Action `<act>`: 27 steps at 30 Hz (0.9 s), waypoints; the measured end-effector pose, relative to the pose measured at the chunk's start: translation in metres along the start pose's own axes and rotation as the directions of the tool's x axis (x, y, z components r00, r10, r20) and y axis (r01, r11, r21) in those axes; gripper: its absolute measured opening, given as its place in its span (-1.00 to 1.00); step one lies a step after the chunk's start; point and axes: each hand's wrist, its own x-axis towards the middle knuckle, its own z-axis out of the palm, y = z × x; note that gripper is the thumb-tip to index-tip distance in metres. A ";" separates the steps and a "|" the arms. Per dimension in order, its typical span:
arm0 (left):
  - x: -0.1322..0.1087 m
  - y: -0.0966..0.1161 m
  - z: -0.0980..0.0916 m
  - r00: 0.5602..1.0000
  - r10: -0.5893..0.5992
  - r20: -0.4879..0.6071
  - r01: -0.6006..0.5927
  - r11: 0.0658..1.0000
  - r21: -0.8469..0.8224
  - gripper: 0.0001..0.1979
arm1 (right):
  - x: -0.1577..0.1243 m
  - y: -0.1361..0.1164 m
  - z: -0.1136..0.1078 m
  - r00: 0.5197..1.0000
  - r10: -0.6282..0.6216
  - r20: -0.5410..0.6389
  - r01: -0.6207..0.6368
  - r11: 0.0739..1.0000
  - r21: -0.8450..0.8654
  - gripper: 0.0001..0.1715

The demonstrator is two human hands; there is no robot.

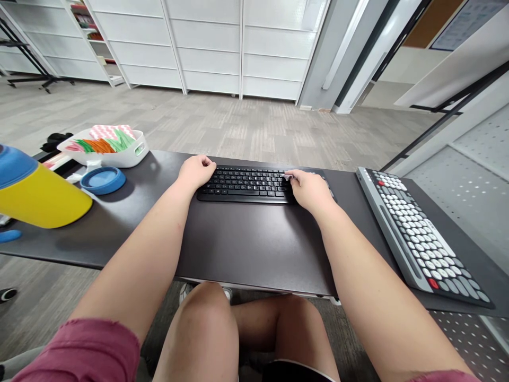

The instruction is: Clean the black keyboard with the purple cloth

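A black keyboard [250, 183] lies flat on the dark desk in front of me. At its upper left corner is my left hand [196, 172], its fingers curled closed against the keyboard's edge. Over the right part of the keys, my right hand [312, 191] is closed, with thumb and forefinger pinching a small crumpled whitish-grey piece [288, 176]. That piece touches or nearly touches the keys; its kind is too small to make out. The right end of the keyboard is partly hidden beneath the right hand.
To the right stands a grey keyboard with round white keys [429, 239], set at an angle. On the left are a yellow and blue container [40, 193], a blue lid [103, 180] and a white basket [133, 154] with colourful strips. The dark desk [254, 244] ends before my knees.
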 end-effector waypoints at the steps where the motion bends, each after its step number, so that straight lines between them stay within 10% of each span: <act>1: 0.000 0.000 0.000 1.000 0.001 -0.001 -0.001 1.000 -0.001 -0.87 | 0.000 0.000 0.000 1.000 0.001 0.002 -0.001 1.000 -0.001 -0.45; 27: 0.003 -0.003 0.001 1.000 0.013 -0.011 -0.013 1.000 0.020 -0.79 | 0.000 -0.001 0.001 1.000 -0.001 0.004 0.001 0.999 0.048 -0.46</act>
